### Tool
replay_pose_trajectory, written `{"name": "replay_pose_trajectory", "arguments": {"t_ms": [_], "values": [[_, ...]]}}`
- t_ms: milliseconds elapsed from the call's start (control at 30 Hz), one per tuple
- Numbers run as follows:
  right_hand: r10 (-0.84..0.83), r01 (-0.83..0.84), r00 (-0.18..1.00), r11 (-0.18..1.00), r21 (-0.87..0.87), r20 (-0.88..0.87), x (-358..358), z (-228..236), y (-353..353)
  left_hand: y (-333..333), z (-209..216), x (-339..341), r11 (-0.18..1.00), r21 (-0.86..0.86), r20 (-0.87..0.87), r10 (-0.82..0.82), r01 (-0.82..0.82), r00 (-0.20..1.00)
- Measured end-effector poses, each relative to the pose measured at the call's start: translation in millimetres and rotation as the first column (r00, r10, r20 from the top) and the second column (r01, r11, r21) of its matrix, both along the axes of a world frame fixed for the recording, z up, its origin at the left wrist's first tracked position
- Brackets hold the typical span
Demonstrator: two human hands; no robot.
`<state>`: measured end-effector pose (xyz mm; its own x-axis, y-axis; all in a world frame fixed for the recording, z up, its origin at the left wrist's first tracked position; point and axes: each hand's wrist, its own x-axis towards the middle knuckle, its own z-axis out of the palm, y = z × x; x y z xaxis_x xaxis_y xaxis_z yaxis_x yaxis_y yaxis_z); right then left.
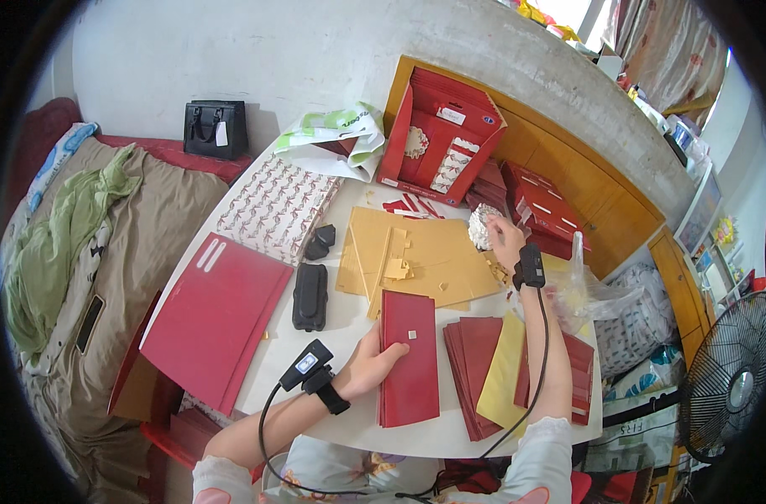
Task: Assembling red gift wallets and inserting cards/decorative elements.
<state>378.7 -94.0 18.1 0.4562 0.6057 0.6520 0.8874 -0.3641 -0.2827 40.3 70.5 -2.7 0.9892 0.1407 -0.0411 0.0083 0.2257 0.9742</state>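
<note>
My left hand [368, 363] grips the left edge of a long red card [410, 378] at the table's front, its thumb lying on top. A small white square pad [412, 334] sits near the middle of this card. Farther back on the right, my right hand [506, 241] has its fingers bent and closed on a white scalloped piece [480, 227], which looks like a lacy paper rosette. The fingers partly cover it. Between the hands lies brown cardboard [450, 273] with a few torn scraps on it. Both wrists carry strapped black devices with cables.
An upright red box [437, 134] displays a rosette. Red card stacks [475, 370] and a yellow sheet [499, 378] lie by my right forearm. Large red sheets [215, 319], a black case [310, 296] and patterned paper [269, 202] occupy the left. A fan [727, 386] stands far right.
</note>
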Motion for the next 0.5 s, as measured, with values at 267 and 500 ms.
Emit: {"name": "replay_pose_trajectory", "arguments": {"t_ms": [267,500], "values": [[-0.074,0.075,0.997,0.996,-0.055,0.025,-10.9,8.6,9.2,2.0,-6.2,0.5,1.000,0.008,0.001,0.014,-0.014,1.000],[-0.159,0.190,0.943,0.978,-0.081,0.294,1.4,-11.9,9.6,0.9,0.6,-0.5,1.000,-0.015,0.008,-0.005,0.005,1.000]]}}
